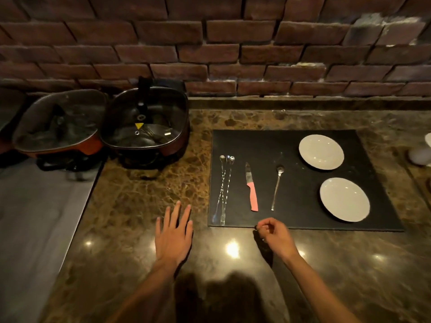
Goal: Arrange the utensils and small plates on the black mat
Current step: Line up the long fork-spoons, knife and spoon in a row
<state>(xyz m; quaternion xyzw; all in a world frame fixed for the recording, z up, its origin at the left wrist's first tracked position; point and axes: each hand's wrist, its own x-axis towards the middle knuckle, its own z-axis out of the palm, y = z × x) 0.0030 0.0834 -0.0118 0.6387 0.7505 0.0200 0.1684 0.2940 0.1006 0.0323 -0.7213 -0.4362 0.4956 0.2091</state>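
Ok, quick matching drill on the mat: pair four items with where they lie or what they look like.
Items:
1. knife
2. single spoon
3. bundle of long spoons
4. nearer plate

Descriptions:
A. at the black mat's left edge
B. pink handle
C. right side, white, round
D. between the knife and the plates

Pairs: 1-B, 2-D, 3-A, 4-C

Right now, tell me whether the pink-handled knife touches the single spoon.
Apart. The head view shows bare black mat between the pink-handled knife and the single spoon.
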